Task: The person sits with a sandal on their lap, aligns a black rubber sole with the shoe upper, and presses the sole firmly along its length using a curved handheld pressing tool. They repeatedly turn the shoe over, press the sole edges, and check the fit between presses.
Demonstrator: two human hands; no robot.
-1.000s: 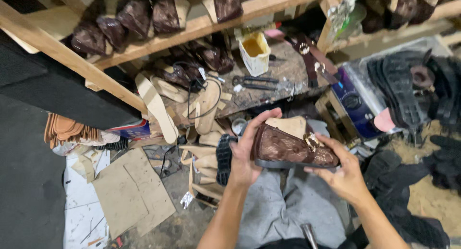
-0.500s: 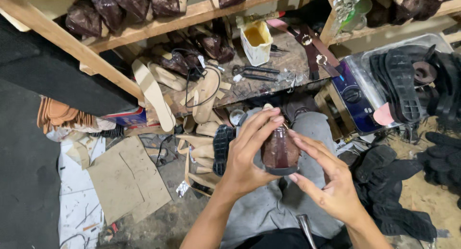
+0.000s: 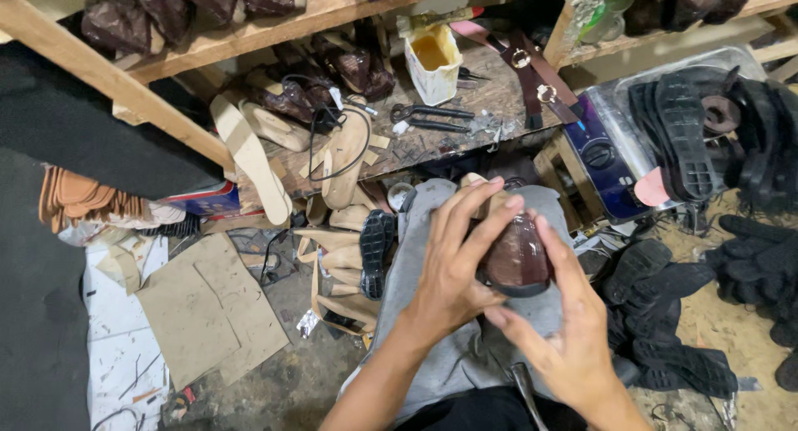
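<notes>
Right in the middle of the frame, two hands hold a shiny brown shoe (image 3: pixel 517 261) over a lap in grey cloth (image 3: pixel 432 348). The left hand (image 3: pixel 453 269) wraps around the shoe's left side, fingers curled over its top. The right hand (image 3: pixel 565 335) presses on the shoe's right side with its fingers stretched up along it, and it may be gripping from below, but that part is hidden. Just left of the hands lies a black sole (image 3: pixel 376 248) on a pile of tan insoles (image 3: pixel 337 269). Up top stands a white glue pot (image 3: pixel 432 61) on a wooden bench (image 3: pixel 490 107), with pliers (image 3: pixel 428 113) beside it. Black soles (image 3: pixel 690 140) pile up at the right.
</notes>
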